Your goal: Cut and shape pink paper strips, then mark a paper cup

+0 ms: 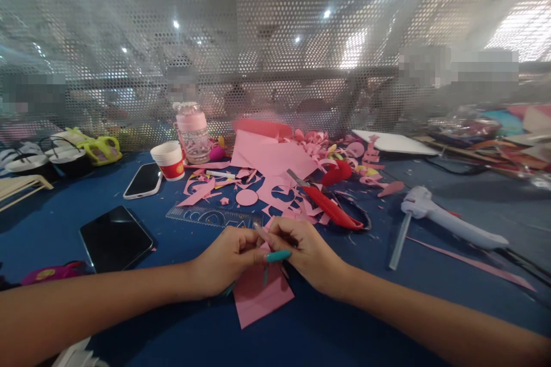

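Both my hands meet at the near middle of the blue table. My left hand (230,258) is closed, its fingers pinching the top of a pink paper piece (260,295) that lies under both hands. My right hand (303,252) is closed too, pinching the same paper beside the left fingers, and a teal-tipped pen or tool (278,256) lies across its fingers. Just beyond the hands sit a clear ruler (206,217) and red-handled scissors (327,206) among pink paper scraps (267,183).
A dark phone (115,238) lies at near left, a white-edged phone (143,179) and a paper cup (169,160) farther back, with a pink bottle (192,132). A white glue gun (447,221) lies at right. A perforated metal screen (275,40) closes the back.
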The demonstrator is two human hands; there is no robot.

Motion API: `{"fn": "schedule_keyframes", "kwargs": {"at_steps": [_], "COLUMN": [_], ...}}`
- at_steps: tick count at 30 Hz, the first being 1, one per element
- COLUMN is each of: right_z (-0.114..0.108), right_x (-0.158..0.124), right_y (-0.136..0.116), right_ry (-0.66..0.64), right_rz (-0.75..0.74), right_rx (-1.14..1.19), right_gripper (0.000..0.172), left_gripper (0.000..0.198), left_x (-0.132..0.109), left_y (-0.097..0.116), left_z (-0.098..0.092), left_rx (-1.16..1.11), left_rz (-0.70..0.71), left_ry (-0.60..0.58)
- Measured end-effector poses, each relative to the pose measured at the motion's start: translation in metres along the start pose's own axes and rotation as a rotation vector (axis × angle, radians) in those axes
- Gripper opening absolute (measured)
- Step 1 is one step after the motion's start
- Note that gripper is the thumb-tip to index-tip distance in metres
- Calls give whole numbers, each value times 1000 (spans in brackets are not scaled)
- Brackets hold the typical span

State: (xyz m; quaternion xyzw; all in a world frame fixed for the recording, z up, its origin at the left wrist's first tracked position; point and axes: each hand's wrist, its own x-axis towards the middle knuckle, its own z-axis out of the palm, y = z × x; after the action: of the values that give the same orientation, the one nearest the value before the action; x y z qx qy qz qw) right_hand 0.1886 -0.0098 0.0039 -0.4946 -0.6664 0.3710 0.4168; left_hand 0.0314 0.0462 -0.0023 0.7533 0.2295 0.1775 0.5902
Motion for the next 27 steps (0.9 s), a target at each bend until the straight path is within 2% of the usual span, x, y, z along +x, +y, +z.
{"fn": "schedule_keyframes", "kwargs": {"at_steps": [6,11,16,19,23,27], "right_z": [0,-6,-12,-14,-12,-3], "right_x": [-1,3,7,8,6,3], "right_y": [-2,-4,-3,0,3,0], "right_ry": [0,-146,-241,-198,-106,-42], "right_rz": [127,9,-21,-46,-5,107], "right_rx": [177,49,-84,-158,-122,-13], "right_gripper": [44,44,41,38,29,21], "left_gripper": [33,28,21,24,41,34], "left_x": [1,2,3,2,0,-1], "left_y": [-1,2,4,5,5,5], "left_z": [-1,-1,-2,-2,-2,1], "left_rx": [109,82,-1,-73,-170,-188], "left_rz": [-13,-21,-29,-72,-142,-115], "left_ry": [33,-43,-103,-109,-126,-108]}}
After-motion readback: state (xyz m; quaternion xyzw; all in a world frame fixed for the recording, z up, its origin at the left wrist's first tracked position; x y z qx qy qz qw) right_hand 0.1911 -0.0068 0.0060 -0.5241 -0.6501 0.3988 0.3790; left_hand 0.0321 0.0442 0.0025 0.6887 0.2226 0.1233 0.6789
